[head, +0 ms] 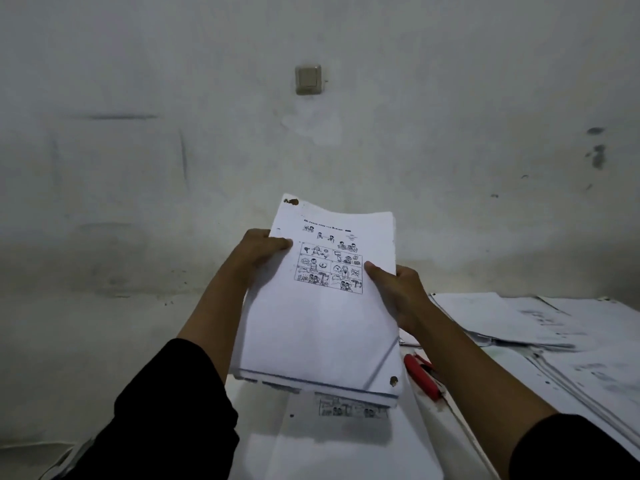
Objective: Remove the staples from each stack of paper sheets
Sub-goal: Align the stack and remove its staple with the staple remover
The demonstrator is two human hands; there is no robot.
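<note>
The stack of paper sheets [322, 306] is held up off the table, between both hands, its printed face toward the person. Nearest, two dark sleeves lead up to it. Under its lower edge lie more loose sheets [346, 441] on the table. A brown, rust-like mark [393, 381] sits at the lower right corner of the held stack.

The right hand [398, 292] grips the right edge, thumb curled over the front sheet. The left hand [258, 252] grips the left edge higher up, thumb pressed on the page beside the printed cartoon grid [329, 268]. A second brown mark [291, 201] shows at the top left corner; whether a staple remains in either mark cannot be told.

A red tool [424, 375], probably a staple remover, lies on the table just right of the stack, untouched. Beyond it, further piles of paper [540, 327] spread to the right. Behind stands a scuffed wall with a switch [308, 79].

Judgement: this is inspection or handling between pulls. The next move likely calls for setting the stack flat, freeing one hand, and taking up the tool.
</note>
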